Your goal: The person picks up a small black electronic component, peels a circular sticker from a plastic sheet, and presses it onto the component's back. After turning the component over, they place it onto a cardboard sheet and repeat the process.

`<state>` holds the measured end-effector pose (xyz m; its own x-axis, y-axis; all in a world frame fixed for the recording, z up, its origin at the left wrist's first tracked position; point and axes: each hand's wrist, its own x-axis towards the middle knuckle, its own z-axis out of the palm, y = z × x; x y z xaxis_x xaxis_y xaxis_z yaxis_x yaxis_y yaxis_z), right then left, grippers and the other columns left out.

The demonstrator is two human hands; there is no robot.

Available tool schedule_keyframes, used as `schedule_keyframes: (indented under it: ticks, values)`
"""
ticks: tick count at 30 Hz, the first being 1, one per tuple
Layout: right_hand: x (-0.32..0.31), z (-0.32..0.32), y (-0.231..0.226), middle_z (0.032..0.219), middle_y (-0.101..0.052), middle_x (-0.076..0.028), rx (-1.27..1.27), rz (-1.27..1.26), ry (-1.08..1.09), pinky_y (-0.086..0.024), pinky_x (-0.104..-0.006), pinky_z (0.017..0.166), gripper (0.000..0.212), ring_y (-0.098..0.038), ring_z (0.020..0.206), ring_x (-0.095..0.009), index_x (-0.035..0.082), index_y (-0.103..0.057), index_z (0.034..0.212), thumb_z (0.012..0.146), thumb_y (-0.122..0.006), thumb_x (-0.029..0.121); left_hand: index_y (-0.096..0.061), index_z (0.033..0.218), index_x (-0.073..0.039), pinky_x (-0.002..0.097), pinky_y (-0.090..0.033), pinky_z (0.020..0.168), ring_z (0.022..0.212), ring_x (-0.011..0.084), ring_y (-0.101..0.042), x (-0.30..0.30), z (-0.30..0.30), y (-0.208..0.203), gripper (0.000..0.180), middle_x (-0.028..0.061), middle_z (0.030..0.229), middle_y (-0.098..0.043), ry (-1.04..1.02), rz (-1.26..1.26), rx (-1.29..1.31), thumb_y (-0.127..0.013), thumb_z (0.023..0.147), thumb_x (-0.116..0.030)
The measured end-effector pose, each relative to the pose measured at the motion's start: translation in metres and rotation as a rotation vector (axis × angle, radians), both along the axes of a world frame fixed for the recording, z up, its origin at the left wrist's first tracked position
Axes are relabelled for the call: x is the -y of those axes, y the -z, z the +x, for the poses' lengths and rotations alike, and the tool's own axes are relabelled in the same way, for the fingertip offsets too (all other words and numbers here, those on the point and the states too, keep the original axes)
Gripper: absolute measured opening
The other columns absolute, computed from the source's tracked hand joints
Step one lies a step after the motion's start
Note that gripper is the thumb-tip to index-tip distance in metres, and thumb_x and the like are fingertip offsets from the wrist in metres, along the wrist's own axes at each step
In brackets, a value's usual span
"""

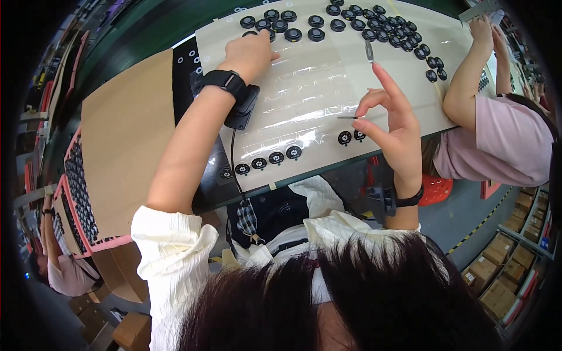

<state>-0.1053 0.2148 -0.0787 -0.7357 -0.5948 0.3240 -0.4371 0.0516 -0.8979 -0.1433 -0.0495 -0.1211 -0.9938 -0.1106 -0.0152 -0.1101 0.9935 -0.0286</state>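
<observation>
Right grip: right hand (393, 126) pinches narrow on thin tweezers (348, 117) between thumb and middle finger, index finger raised.
Left grip: left hand (250, 54) lies knuckles up on the black round parts (275, 24); whether it holds one, I cannot tell.
Parts near right grip: two round parts (351, 137) on the pale sheet (304, 88), at 7 o'clock from the tweezers tip, just beside.
Front row: more round parts (268, 159) at the desk (146, 35) near edge.
Hidden: left fingertips are covered by the hand itself; a neighbour's arm (468, 76) covers the sheet's right corner.
</observation>
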Motion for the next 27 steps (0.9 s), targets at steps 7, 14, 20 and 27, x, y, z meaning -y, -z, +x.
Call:
schedule_keyframes:
  ticks: [7, 14, 20, 27]
  values:
    - [0.021, -0.011, -0.019, 0.069, -0.053, -0.001, 0.094, -0.229, 0.021, -0.036, -0.0328, 0.091, 0.072, -0.054, 0.08, -0.016, -0.002, -0.03, 0.129, 0.065, -0.063, -0.004, -0.047, 0.109, 0.002, 0.0257, -0.046, 0.069, 0.084, 0.0144, -0.058, -0.031, 0.068, -0.057, 0.033, 0.0091, 0.093, -0.058, 0.026, 1.232, -0.195, -0.056, 0.077, -0.004]
    - [0.061, -0.001, -0.038, 0.074, -0.057, -0.009, 0.541, -0.637, -0.266, -0.048, -0.0268, 0.073, 0.061, -0.058, 0.072, -0.013, -0.003, -0.029, 0.126, 0.073, -0.059, -0.01, -0.045, 0.103, 0.01, 0.0289, -0.05, 0.077, 0.089, 0.0234, -0.059, -0.074, 0.141, -0.092, 0.037, 0.0189, 0.096, -0.057, -0.117, 1.646, -0.474, -0.059, 0.068, 0.012]
    - [0.097, -0.031, -0.02, 0.067, -0.055, -0.007, -0.154, -0.812, -0.938, -0.048, -0.0248, 0.07, 0.084, -0.058, 0.067, -0.012, 0.0, -0.006, 0.134, 0.07, -0.059, -0.014, -0.045, 0.095, 0.012, 0.0329, -0.054, 0.071, 0.08, 0.0271, -0.061, -0.078, 0.151, -0.091, 0.036, 0.0228, 0.091, -0.057, -0.006, 1.452, -0.641, -0.059, 0.063, 0.02]
    - [0.085, -0.024, -0.023, 0.066, -0.054, -0.007, -0.073, -0.677, -0.851, -0.048, -0.0229, 0.068, 0.083, -0.058, 0.065, -0.012, 0.0, -0.007, 0.133, 0.071, -0.059, -0.014, -0.045, 0.095, 0.012, 0.0328, -0.055, 0.069, 0.077, 0.0273, -0.062, -0.078, 0.151, -0.092, 0.036, 0.0228, 0.089, -0.057, -0.049, 1.486, -0.61, -0.059, 0.062, 0.02]
